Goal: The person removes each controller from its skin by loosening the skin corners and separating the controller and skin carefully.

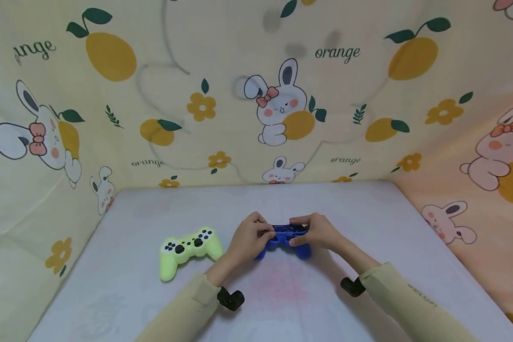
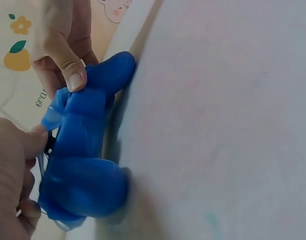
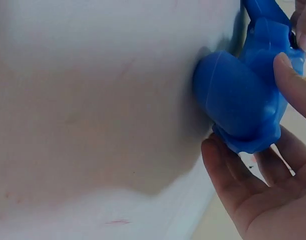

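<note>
A blue rubbery cover [image 1: 300, 251] sits around a dark game controller [image 1: 289, 228], whose top shows at the far edge in the head view. My left hand [image 1: 250, 237] pinches the cover's edge on the left side, thumb and fingertips together at the rim [image 2: 51, 120]. On the right, my right hand [image 1: 319, 232] holds the other end, its thumb pressing the near side and its fingers reaching around the back and underside. Both rounded grips of the cover [image 3: 233, 95] point toward me, close over the table. To the left lies a pale green controller [image 1: 191, 248] with black sticks and buttons.
The white table [image 1: 273, 304] carries faint pink smudges. Cloth walls [image 1: 222, 47] printed with rabbits and oranges enclose it at the back and on both sides. Black wrist cameras [image 1: 231, 299] are strapped over beige sleeves [image 1: 410, 297].
</note>
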`<control>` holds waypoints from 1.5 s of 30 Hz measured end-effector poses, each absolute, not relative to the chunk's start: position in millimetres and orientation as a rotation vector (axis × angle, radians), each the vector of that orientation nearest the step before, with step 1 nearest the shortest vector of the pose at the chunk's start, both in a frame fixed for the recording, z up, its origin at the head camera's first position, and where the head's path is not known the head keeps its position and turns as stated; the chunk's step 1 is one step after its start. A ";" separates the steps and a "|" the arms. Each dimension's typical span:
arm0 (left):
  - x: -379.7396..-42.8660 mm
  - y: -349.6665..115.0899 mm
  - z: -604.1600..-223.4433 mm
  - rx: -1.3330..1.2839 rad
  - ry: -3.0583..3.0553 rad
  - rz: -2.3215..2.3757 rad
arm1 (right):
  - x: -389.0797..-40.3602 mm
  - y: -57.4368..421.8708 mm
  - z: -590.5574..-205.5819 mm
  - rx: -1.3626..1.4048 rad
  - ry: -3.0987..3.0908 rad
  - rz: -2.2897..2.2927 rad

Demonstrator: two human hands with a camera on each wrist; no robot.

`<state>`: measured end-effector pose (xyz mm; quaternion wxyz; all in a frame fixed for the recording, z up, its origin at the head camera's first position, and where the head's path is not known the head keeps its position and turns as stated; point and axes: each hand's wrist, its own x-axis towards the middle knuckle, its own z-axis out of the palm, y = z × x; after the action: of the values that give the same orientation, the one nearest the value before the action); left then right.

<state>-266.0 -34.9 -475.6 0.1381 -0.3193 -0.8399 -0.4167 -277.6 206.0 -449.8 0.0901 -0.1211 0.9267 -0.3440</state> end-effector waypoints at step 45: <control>-232.4 -56.9 -493.0 -0.601 -2.648 -1.466 | -212.6 196.3 -444.7 0.127 2.737 -1.488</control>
<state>-232.4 -56.9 -493.0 0.0277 -0.1946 -0.8577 -0.4750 -212.6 196.3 -444.7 0.0119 0.0407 0.8777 -0.4773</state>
